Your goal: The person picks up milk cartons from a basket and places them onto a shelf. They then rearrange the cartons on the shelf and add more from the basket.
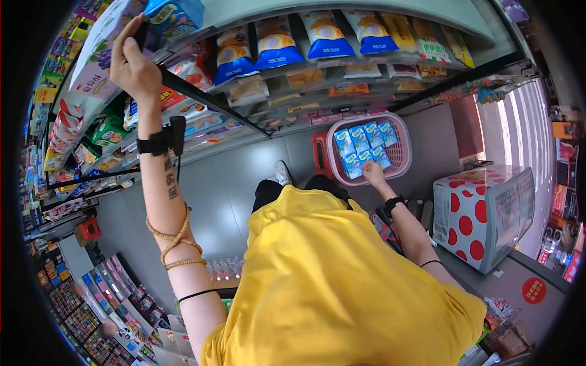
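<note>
My left hand [135, 70] is raised to the shelf at the upper left, fingers stretched out. It rests by the shelf's corner, between a white box with grape pictures [91, 76] and a blue package [174, 15]. Low on the right, a pink plastic basket [401, 146] stands on the floor, holding several small blue cartons [360, 139] in rows. My right hand [372, 174] reaches over the near rim, fingers bent onto a blue carton [351, 165] in the front row. The fingertips are partly hidden.
Bagged snacks [278, 39] line the shelf ahead. A red stool [320, 155] stands against the basket's left side. On the right is a red-dotted freezer [470, 213]. Bottles [224, 268] stand behind on the left, and my shoe [282, 173] is on the grey floor.
</note>
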